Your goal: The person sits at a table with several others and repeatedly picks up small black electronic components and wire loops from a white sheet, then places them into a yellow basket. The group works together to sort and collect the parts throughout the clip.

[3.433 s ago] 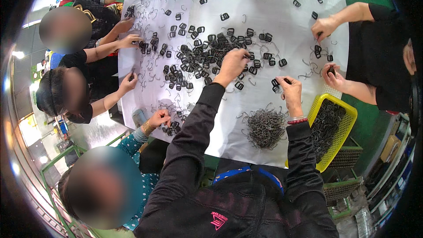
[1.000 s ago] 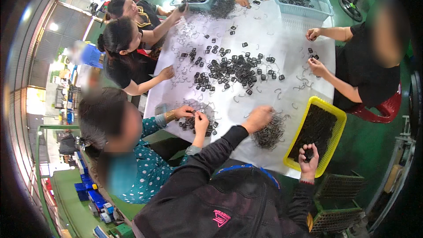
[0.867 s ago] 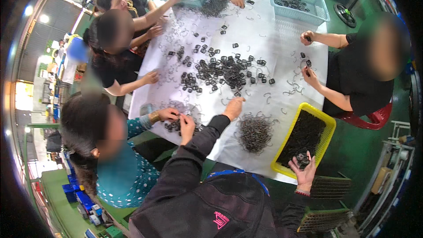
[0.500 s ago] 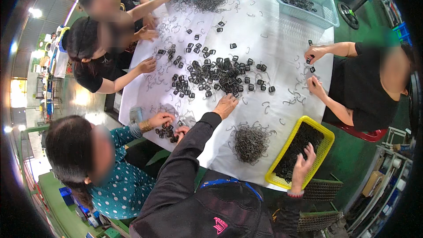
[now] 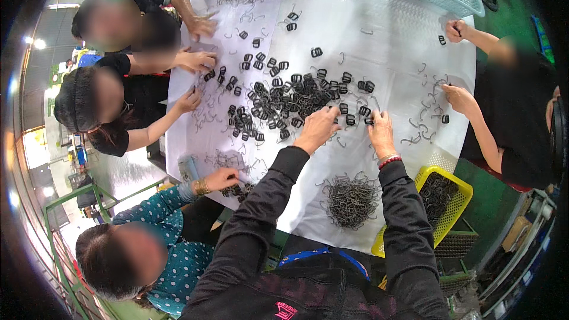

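Note:
A heap of small black slotted buckles lies mid-table, with loose ones around it. At the heap's near right edge is my left hand, fingers bent together; whatever they grip is hidden. My right hand is a little to its right, thumb and fingers closed on a black buckle at the fingertips. Two more loose buckles lie between my hands and just beyond them. Nearer to me, below my right hand, sits a dense pile of dark bent wire hooks.
A yellow basket of dark pieces stands by my right forearm. Light blue baskets stand at the far side. Co-workers' hands work along the left edge, including one by a patterned sleeve, and at the right. Thin hooks lie scattered on the white tabletop.
My right hand has left the yellow basket and come to the loose buckles beside the heap. My left hand stays at the heap's near edge. The whole view has shifted.

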The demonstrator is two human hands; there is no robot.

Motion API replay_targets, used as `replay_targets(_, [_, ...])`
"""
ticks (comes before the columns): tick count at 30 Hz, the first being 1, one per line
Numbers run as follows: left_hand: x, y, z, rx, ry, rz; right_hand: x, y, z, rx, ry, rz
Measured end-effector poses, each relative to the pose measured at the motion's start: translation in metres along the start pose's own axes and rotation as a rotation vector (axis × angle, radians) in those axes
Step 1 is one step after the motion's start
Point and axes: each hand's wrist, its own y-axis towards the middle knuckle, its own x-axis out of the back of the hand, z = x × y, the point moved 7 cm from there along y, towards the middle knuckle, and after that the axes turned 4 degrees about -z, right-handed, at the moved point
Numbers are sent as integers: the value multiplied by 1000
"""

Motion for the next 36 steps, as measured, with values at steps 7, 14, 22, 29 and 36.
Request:
replay_targets(7, [-33, -1, 14, 12, 322, 205, -7, -44, -28, -374, 413, 195])
replay_targets(14, [-6, -23, 7, 562, -1349, 172, 63, -89, 15, -477, 1608, 251])
replay_targets(22, [-5, 18, -6, 581, -1523, 160, 87, -92, 27, -573, 1496, 533])
replay_targets(29, [-29, 44, 8, 84, 208, 44, 10, -81, 10, -205, 46, 229])
replay_targets(36, [-35, 30, 8, 149, 235, 21, -15, -90, -14, -231, -15, 180])
